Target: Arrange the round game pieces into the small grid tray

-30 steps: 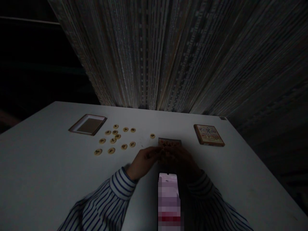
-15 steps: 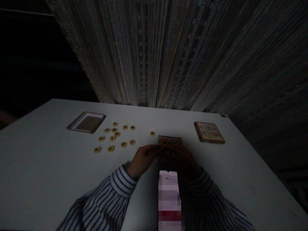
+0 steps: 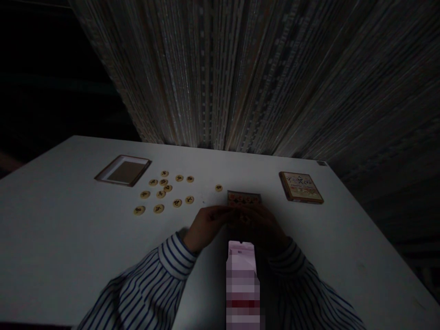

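My left hand [image 3: 203, 228] reaches over an open box of Chinese chess pieces [image 3: 244, 197], its fingers bent and close together. From the other side comes my right hand [image 3: 270, 229], also with curled fingers, dark in shadow. The fingertips of both meet above the near part of the box, and what they pinch is too dim to make out. Red-marked pieces show in rows at the box's far end; the hands cover the rest. A lone Chinese chess piece [image 3: 219, 188] lies just left of the box. Right below the hands is a lit phone [image 3: 241, 275].
Several dark-marked round pieces [image 3: 161, 194] lie scattered left of centre on the white table [image 3: 85, 247]. Behind them sits an open shallow box part [image 3: 125, 171]. A printed box lid [image 3: 302, 187] rests at the right. A striped curtain [image 3: 220, 78] hangs behind the table.
The hands have stayed over the box with only slight finger movement. The view has shifted a little; the loose pieces keep their places.
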`<state>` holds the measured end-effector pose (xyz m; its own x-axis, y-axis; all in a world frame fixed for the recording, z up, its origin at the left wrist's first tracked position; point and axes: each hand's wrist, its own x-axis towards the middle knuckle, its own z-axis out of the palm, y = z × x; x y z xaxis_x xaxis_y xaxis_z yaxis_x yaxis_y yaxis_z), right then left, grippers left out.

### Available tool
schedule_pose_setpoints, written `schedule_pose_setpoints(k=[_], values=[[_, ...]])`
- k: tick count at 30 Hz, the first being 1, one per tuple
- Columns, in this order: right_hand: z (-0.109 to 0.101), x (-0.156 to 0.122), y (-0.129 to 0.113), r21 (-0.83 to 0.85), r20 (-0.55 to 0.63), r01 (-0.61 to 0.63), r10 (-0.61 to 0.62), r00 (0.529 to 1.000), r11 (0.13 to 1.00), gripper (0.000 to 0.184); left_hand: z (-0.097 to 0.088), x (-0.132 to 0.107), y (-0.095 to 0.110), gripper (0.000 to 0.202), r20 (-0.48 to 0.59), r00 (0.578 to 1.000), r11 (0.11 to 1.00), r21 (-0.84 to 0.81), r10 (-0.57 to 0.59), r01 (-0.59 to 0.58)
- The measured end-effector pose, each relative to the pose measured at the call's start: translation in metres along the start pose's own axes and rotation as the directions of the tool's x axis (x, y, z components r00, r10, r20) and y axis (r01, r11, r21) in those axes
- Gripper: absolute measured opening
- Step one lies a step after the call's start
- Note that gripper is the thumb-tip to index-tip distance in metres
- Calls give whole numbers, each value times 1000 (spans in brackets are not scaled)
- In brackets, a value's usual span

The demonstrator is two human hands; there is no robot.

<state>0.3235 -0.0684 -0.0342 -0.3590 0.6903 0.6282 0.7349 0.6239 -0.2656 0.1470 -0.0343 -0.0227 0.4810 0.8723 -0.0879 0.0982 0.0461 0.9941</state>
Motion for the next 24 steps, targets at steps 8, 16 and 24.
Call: schedule_pose_setpoints(k=[8,16,24], values=[[-4,4,-3,-13,23,5,-5,1000,1000,25,0,1,-4,27,-12,1000,1000,1,1,-1],[-6,-2,5,-50,34,-50,52,998,997,25,-2,5,-8,30,-195,978,997,-3,-77,78],[-11,-4,9,-127,87,-63,75,993,990,23,-5,7,-16,33,-203,979,991,121,-35,61]])
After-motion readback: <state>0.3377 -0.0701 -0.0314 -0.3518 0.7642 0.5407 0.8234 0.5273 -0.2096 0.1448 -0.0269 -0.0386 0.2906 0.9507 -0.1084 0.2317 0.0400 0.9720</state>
